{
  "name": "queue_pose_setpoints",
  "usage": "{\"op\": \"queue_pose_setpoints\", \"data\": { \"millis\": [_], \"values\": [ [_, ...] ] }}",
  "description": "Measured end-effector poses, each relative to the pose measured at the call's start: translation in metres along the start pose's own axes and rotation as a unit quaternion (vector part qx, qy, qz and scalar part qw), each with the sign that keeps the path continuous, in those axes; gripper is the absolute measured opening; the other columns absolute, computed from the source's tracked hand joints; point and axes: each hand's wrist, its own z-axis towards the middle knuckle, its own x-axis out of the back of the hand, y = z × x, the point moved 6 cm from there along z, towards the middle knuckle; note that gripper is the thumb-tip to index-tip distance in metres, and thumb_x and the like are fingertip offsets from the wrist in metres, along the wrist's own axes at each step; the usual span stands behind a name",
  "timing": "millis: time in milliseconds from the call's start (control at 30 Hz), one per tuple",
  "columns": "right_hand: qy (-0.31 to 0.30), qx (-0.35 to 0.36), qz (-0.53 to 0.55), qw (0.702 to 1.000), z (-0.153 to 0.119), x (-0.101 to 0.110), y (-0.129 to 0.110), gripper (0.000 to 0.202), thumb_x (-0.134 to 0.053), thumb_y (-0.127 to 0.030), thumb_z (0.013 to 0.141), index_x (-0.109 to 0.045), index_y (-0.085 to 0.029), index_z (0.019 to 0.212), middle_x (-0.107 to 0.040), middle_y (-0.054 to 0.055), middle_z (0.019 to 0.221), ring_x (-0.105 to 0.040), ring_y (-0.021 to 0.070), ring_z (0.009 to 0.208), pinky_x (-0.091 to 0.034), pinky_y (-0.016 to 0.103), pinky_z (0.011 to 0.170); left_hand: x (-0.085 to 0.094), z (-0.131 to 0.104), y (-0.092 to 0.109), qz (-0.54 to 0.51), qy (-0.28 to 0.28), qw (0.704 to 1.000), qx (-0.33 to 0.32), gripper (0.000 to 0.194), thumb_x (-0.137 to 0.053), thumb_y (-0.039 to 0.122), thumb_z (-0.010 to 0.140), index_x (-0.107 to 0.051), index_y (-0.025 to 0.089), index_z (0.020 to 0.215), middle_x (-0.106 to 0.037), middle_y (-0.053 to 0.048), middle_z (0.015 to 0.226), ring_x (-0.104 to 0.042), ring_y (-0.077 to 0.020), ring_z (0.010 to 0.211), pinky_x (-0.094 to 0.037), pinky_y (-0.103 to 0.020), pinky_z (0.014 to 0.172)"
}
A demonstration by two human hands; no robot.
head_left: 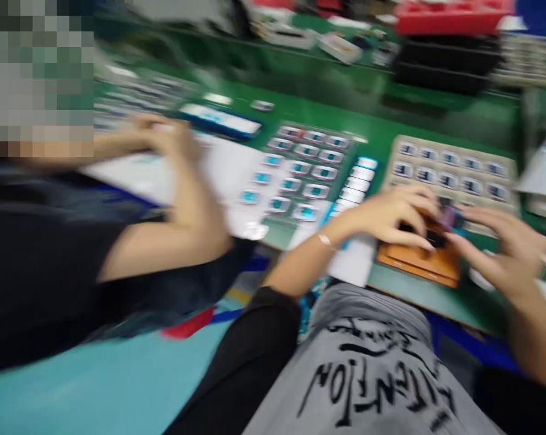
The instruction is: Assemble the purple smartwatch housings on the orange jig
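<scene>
Motion blur softens the whole view. My left hand (397,214) curves over an orange block-shaped fixture (418,266) at the bench's front edge, its fingers bent around a dark area on top; what they grip there is hidden. From the right comes my right hand (508,248), with thumb and forefinger closing on a small dark part with a purple sheen (449,216). That part lies between both hands, above the fixture. Just behind them is a beige tray (456,145) with rows of small dark-and-white pieces.
A clear tray (340,158) of small framed pieces stands left of my hands, beside a blue-and-white strip (357,181). A co-worker's arm (186,199) reaches in at left. Black bins (445,63) and a red tray (454,17) sit on the back shelf.
</scene>
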Motion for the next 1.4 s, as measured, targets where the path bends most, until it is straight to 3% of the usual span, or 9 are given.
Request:
{"op": "queue_pose_setpoints", "data": {
  "millis": [33, 100, 200, 267, 500, 1000, 1167, 1300, 1400],
  "values": [
    [0.042, 0.058, -0.005, 0.997, -0.006, 0.008, -0.008, 0.029, -0.083, -0.028, 0.084, -0.072, -0.028, 0.111, -0.078, 0.01, 0.104, -0.075, 0.0271, 0.095, -0.061, 0.042, 0.086, 0.006, -0.003, -0.005, -0.032, 0.068, 0.997, -0.028, 0.024, -0.065, 0.045, 0.097, -0.083, 0.029, 0.09, -0.077, -0.003, 0.111, -0.064, -0.0258, 0.117, -0.053, -0.047, 0.108],
    [0.024, 0.062, 0.013, 0.998, -0.009, 0.004, -0.003, 0.026, -0.074, -0.033, 0.091, -0.07, -0.024, 0.116, -0.078, 0.008, 0.111, -0.075, 0.0245, 0.101, -0.062, 0.04, 0.089, 0.008, -0.011, -0.029, -0.066, 0.142, 0.987, -0.035, 0.032, -0.05, 0.038, 0.104, -0.081, 0.031, 0.099, -0.078, -0.002, 0.106, -0.066, -0.025, 0.107, -0.055, -0.047, 0.097],
    [-0.04, 0.08, 0.015, 0.996, -0.008, -0.014, 0.009, 0.025, -0.067, -0.036, 0.098, -0.067, -0.018, 0.116, -0.077, 0.009, 0.114, -0.072, 0.0204, 0.108, -0.06, 0.036, 0.096, 0.006, -0.021, -0.059, -0.063, 0.193, 0.979, -0.022, 0.03, -0.049, 0.032, 0.104, -0.079, 0.033, 0.101, -0.078, 0.0, 0.109, -0.066, -0.0245, 0.104, -0.052, -0.046, 0.094],
    [-0.072, 0.106, 0.019, 0.992, -0.008, -0.021, 0.003, 0.026, -0.065, -0.035, 0.099, -0.066, -0.016, 0.117, -0.076, 0.01, 0.115, -0.072, 0.0195, 0.11, -0.059, 0.036, 0.097, 0.01, -0.026, -0.057, -0.056, 0.215, 0.975, -0.016, 0.032, -0.048, 0.034, 0.104, -0.079, 0.032, 0.097, -0.079, 0.0, 0.106, -0.066, -0.0238, 0.102, -0.051, -0.045, 0.093],
    [-0.102, 0.094, 0.033, 0.99, -0.008, -0.024, -0.003, 0.023, -0.072, -0.033, 0.095, -0.068, -0.018, 0.111, -0.077, 0.009, 0.11, -0.071, 0.0243, 0.103, -0.057, 0.043, 0.092, 0.005, -0.016, -0.043, -0.044, 0.178, 0.98, 0.077, 0.059, -0.035, 0.055, 0.106, -0.078, 0.022, 0.083, -0.076, -0.005, 0.093, -0.066, -0.0231, 0.098, -0.053, -0.045, 0.093],
    [-0.123, 0.033, 0.009, 0.992, -0.01, -0.028, 0.0, 0.026, -0.074, -0.036, 0.092, -0.07, -0.015, 0.107, -0.077, 0.008, 0.108, -0.064, 0.0269, 0.102, -0.055, 0.044, 0.09, 0.004, -0.019, -0.043, 0.0, 0.172, 0.98, 0.103, 0.058, -0.034, 0.055, 0.107, -0.076, 0.022, 0.083, -0.076, -0.004, 0.095, -0.064, -0.0231, 0.101, -0.051, -0.045, 0.093],
    [-0.141, 0.023, 0.02, 0.99, 0.001, -0.024, -0.001, 0.053, -0.072, -0.058, 0.091, -0.066, -0.016, 0.122, -0.071, 0.012, 0.129, -0.063, 0.0278, 0.122, -0.052, 0.047, 0.106, 0.025, -0.026, -0.042, 0.029, 0.324, 0.941, 0.092, 0.053, -0.035, 0.047, 0.109, -0.073, 0.028, 0.076, -0.077, 0.001, 0.083, -0.068, -0.0182, 0.084, -0.052, -0.044, 0.085],
    [-0.226, 0.071, -0.044, 0.97, 0.017, -0.045, -0.014, 0.068, -0.055, -0.062, 0.1, -0.051, -0.015, 0.149, -0.046, 0.015, 0.159, -0.036, 0.0337, 0.152, -0.031, 0.058, 0.124, 0.039, -0.037, -0.041, 0.018, 0.473, 0.874, 0.111, 0.062, -0.036, 0.053, 0.108, -0.068, 0.026, 0.062, -0.073, 0.001, 0.066, -0.068, -0.0154, 0.066, -0.052, -0.044, 0.078],
    [-0.321, 0.079, -0.09, 0.939, 0.021, -0.076, -0.018, 0.072, -0.05, -0.063, 0.102, -0.036, -0.022, 0.16, -0.028, 0.011, 0.169, -0.016, 0.0381, 0.159, -0.019, 0.07, 0.124, 0.043, -0.043, -0.041, 0.027, 0.513, 0.848, 0.13, 0.065, -0.036, 0.057, 0.107, -0.068, 0.026, 0.06, -0.071, 0.002, 0.062, -0.068, -0.0152, 0.062, -0.053, -0.045, 0.076]
  ]
}}
